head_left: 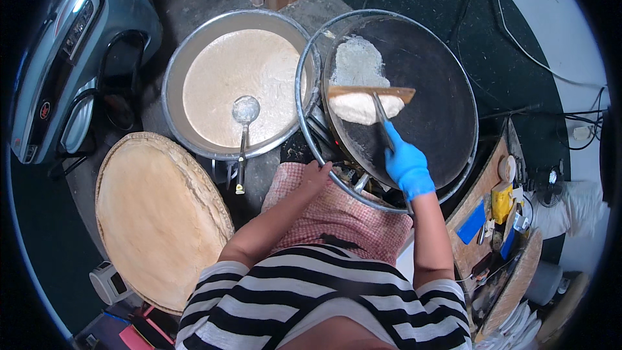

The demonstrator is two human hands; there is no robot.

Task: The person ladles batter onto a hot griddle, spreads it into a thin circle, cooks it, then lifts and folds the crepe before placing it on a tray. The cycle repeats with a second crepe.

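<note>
My right hand [407,163], in a blue glove, is closed around the handle of a batter spreader [403,93] with a flat wooden blade. The blade stands on a round black griddle [427,84], with a mound of pale batter [356,107] on its near side. Beyond the blade a thin film of batter [356,61] coats the griddle. Bare and with fingers curled, my left hand [315,178] is at the near left of the metal ring [472,136] around the griddle and seems to grip it.
Left of the griddle stands a wide metal pot [170,100] of batter, a ladle [245,111] resting across its rim. Nearer is a stack of round, thin pancakes [159,220]. A grey-blue scooter [97,39] stands far left. At right, a cluttered wooden shelf [463,256] borders the griddle.
</note>
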